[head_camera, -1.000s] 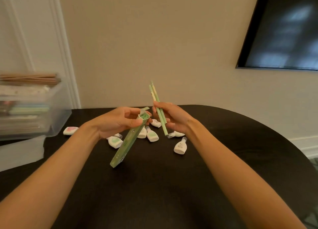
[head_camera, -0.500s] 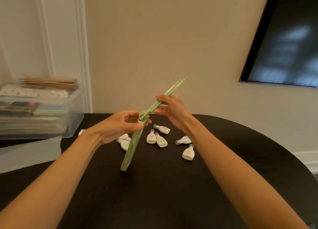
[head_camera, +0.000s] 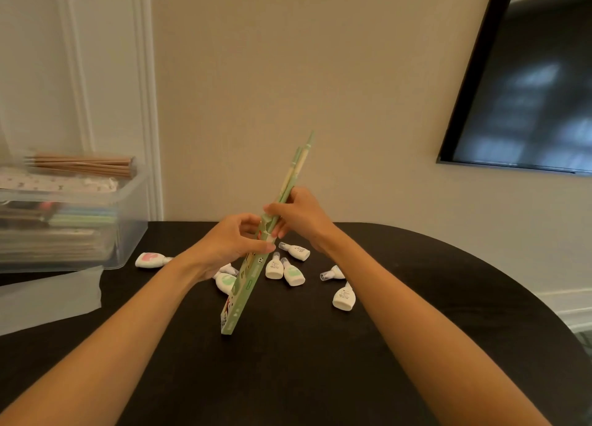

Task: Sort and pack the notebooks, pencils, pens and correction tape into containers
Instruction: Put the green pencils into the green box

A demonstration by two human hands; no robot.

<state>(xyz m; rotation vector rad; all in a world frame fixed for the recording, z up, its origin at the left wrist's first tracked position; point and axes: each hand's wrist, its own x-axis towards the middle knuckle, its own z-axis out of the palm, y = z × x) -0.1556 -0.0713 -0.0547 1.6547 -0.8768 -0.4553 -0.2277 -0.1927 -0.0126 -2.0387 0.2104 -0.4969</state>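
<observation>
Centre frame: left hand [head_camera: 230,246] gripping the mouth of a slim green box [head_camera: 243,291], foot down by the dark surface [head_camera: 320,377]. Right hand [head_camera: 298,217] pinching green pens [head_camera: 294,166], lower ends at box mouth. Advised: box steady, pens parallel, slid straight down. Correction tapes [head_camera: 343,297] loose behind.

Your slim green carton [head_camera: 245,284] leans steeply, lower end toward you and top flap open, held near its top by your left grip [head_camera: 230,246]. Green and cream sticks [head_camera: 294,169], pens or pencils, jut from its mouth, pinched by your right grip [head_camera: 298,217]. White correction tapes [head_camera: 293,275] lie scattered on the bench [head_camera: 320,361] behind it. The clear bin [head_camera: 128,233] holds stacked notebooks [head_camera: 64,230] topped with brown pencils [head_camera: 83,164].
</observation>
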